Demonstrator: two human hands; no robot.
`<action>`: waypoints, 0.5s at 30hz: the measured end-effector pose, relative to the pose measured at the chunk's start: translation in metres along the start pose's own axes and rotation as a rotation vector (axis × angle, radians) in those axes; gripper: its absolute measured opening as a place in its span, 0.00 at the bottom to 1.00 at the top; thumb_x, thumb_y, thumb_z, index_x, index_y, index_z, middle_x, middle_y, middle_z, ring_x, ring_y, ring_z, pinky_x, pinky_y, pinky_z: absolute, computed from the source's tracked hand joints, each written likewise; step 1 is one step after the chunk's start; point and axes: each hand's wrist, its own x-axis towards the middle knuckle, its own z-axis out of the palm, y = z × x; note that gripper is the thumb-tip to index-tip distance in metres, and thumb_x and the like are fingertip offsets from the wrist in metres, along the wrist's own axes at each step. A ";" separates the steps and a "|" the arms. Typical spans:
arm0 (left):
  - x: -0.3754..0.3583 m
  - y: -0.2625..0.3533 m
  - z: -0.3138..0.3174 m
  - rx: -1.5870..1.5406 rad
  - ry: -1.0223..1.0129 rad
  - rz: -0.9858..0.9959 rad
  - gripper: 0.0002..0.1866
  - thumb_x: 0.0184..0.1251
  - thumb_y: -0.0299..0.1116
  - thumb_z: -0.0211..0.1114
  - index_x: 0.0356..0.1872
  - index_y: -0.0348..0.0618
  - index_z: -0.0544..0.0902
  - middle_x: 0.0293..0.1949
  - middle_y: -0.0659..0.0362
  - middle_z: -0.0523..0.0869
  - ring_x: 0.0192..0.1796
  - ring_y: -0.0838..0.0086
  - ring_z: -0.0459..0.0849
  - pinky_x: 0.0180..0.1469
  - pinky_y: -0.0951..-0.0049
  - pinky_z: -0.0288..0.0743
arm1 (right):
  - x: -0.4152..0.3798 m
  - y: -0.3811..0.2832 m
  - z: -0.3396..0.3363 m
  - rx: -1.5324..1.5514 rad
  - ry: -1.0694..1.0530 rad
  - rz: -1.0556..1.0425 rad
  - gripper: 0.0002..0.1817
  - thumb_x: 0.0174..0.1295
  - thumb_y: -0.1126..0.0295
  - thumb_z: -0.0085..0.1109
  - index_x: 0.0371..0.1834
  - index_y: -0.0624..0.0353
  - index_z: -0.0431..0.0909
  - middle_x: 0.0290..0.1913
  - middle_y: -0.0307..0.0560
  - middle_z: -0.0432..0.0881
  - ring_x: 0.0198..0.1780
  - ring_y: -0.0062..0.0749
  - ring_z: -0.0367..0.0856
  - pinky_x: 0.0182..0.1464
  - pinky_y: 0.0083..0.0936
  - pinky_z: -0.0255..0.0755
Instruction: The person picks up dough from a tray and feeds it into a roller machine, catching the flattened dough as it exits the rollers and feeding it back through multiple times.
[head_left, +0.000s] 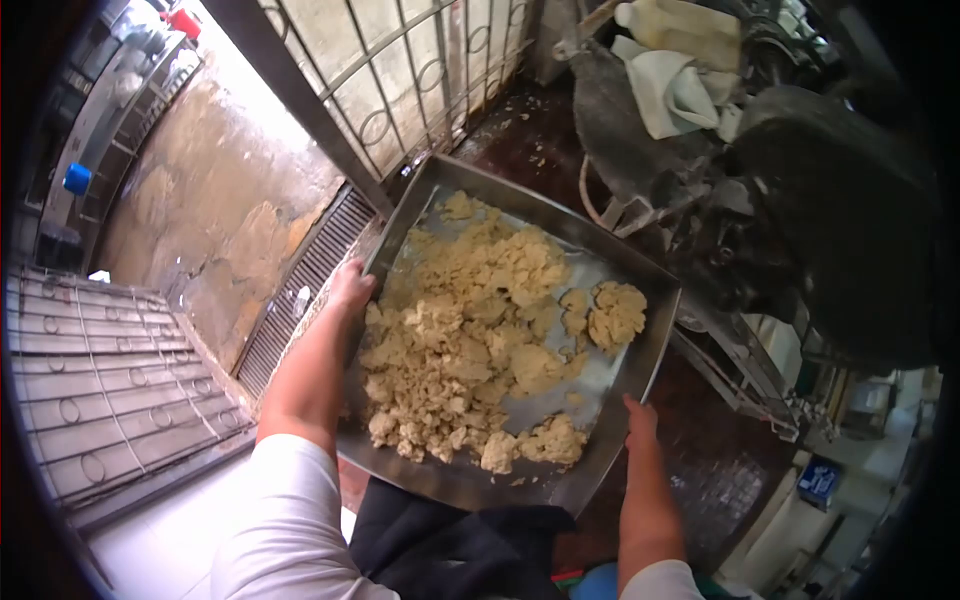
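Note:
A large metal tray [610, 430] with raised walls is held out in front of my body, turned at an angle. Crumbly, pale yellow dough [450, 330] lies in it in a loose heap, mostly toward the left, with a separate clump near the right wall. My left hand [352, 285] grips the left wall of the tray, its fingers partly hidden by the rim. On the opposite side my right hand [639, 415] holds the right wall, most of its fingers under or behind the metal.
A dark machine [830, 220] with a cloth [675, 90] and a plastic jug [690, 30] on it stands at the right. Barred metal gates [120, 380] flank a doorway at the left, with a floor grate [310, 280] across it. A blue box [819, 481] sits at lower right.

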 end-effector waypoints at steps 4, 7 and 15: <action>-0.024 -0.030 0.005 -0.098 -0.013 0.026 0.13 0.49 0.34 0.60 0.34 0.38 0.83 0.30 0.46 0.84 0.36 0.60 0.83 0.42 0.64 0.76 | -0.018 -0.022 -0.003 -0.023 0.013 0.018 0.21 0.56 0.60 0.68 0.49 0.60 0.78 0.39 0.45 0.81 0.38 0.34 0.80 0.39 0.32 0.73; -0.035 -0.042 0.007 -0.155 -0.043 0.005 0.10 0.48 0.31 0.60 0.31 0.37 0.81 0.22 0.52 0.81 0.27 0.69 0.78 0.33 0.67 0.72 | -0.061 -0.047 -0.017 -0.115 0.122 -0.047 0.19 0.58 0.56 0.67 0.42 0.61 0.80 0.30 0.37 0.76 0.31 0.23 0.71 0.33 0.28 0.66; -0.135 0.079 0.041 -0.350 -0.128 0.022 0.08 0.48 0.29 0.58 0.26 0.35 0.80 0.20 0.57 0.79 0.25 0.73 0.77 0.29 0.70 0.70 | -0.092 -0.048 -0.152 -0.155 0.254 0.044 0.24 0.57 0.50 0.67 0.44 0.60 0.81 0.30 0.37 0.75 0.30 0.23 0.70 0.33 0.26 0.64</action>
